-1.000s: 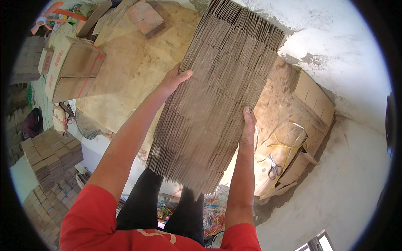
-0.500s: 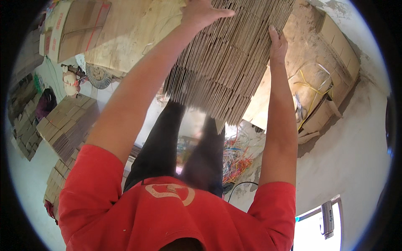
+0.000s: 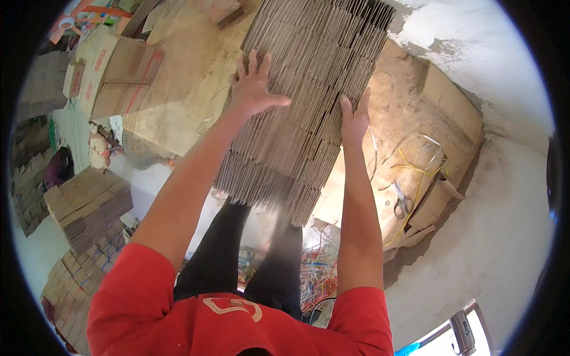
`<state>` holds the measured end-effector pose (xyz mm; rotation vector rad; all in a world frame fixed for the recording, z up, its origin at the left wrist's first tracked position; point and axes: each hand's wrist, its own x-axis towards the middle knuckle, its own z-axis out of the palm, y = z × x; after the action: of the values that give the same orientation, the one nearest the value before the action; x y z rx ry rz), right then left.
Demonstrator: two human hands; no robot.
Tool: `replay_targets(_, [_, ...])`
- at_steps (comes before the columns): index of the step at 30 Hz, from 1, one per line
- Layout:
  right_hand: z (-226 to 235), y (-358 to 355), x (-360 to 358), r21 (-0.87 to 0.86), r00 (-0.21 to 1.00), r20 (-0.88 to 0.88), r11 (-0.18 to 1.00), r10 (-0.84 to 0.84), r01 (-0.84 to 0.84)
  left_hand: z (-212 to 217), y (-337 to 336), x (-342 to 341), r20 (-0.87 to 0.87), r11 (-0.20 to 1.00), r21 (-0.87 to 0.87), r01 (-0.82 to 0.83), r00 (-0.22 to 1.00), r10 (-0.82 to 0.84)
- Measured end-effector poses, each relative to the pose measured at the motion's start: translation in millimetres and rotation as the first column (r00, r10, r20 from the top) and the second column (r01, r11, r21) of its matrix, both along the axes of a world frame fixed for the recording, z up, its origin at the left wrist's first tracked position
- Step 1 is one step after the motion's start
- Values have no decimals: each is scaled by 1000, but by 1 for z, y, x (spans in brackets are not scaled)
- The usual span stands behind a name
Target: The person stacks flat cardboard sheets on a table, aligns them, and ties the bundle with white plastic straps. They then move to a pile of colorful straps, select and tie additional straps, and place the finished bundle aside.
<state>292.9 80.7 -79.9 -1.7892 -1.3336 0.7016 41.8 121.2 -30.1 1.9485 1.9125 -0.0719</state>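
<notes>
A thick stack of flattened cardboard pieces point(image 3: 297, 113), edges facing up in dense rows, stretches from the top of the view down to above my legs. My left hand point(image 3: 254, 92) lies against its left side, fingers spread and the thumb reaching over the cardboard edges. Along the right side rests my right hand point(image 3: 355, 121), thumb and fingers stretched out and apart, touching the edge of the stack. Neither hand is wrapped around anything.
The stack lies on a wooden tabletop point(image 3: 184, 77). Scissors point(image 3: 404, 203) and a yellow strap point(image 3: 418, 168) lie to its right, near a torn cardboard box point(image 3: 454, 107). A large carton point(image 3: 119, 77) stands at left, above bundled cardboard point(image 3: 89, 207). Tangled straps point(image 3: 317, 267) lie below.
The stack and both hands now appear lower and further left in the view. My left hand's spread fingers have come fully into sight. The scissors show more clearly.
</notes>
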Motion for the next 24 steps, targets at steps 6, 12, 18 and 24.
replay_targets(6, [35,-14,29,-53,865,481,990,140,-131,0,3,2,-3,1000,-23,-8,1000,8])
replay_targets(12, [21,-20,26,-4,601,793,986,105,-167,-1,4,2,27,1000,-25,-1,1000,2])
replay_targets(18, [32,-10,-9,23,513,851,968,111,-248,-2,5,0,11,999,-31,-8,1000,9])
replay_targets(24, [36,6,-44,-33,592,776,951,218,-307,-5,7,-7,-11,999,-32,-18,1000,18])
